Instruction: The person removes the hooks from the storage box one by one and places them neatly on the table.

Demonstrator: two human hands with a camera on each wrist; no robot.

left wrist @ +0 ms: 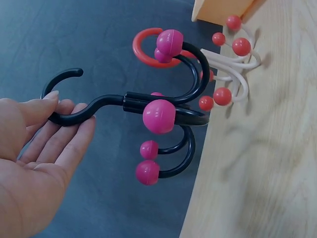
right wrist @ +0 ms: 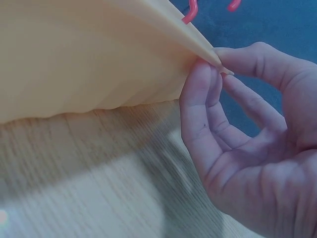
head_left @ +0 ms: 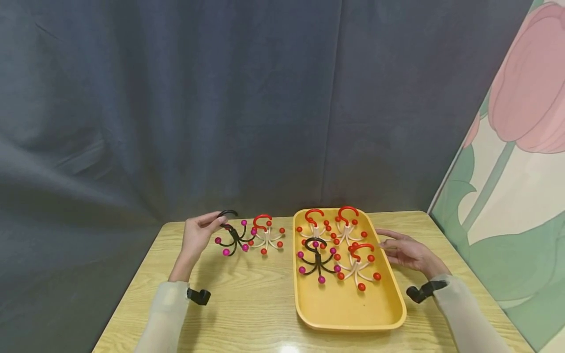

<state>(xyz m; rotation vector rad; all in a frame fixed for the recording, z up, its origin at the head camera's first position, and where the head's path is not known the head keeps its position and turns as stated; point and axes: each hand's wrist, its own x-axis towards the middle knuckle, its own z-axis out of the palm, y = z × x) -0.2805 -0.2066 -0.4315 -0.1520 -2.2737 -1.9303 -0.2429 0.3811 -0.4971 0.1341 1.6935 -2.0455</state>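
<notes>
My left hand [head_left: 197,235] pinches the curved hook end of a black multi-arm hanging hook [head_left: 235,236] with pink ball tips. In the left wrist view, thumb and fingers meet on the hook's curve, and its balled arms [left wrist: 158,117] point away from the palm. A red-and-white hook [head_left: 267,238] stands on the table just right of it. On the right, my right hand [head_left: 408,252] pinches the side rim of a yellow tray [head_left: 340,311] between thumb and fingers, clearer in the right wrist view. Inside the tray are three red-and-white hooks [head_left: 356,268] and one black-and-pink hook [head_left: 318,262].
The hooks in the tray crowd its far and middle part. Beneath everything is a wood-grain table [head_left: 247,304]. A dark curtain [head_left: 247,122] hangs behind its far edge, and a wall with a tulip picture [head_left: 525,122] stands to the right.
</notes>
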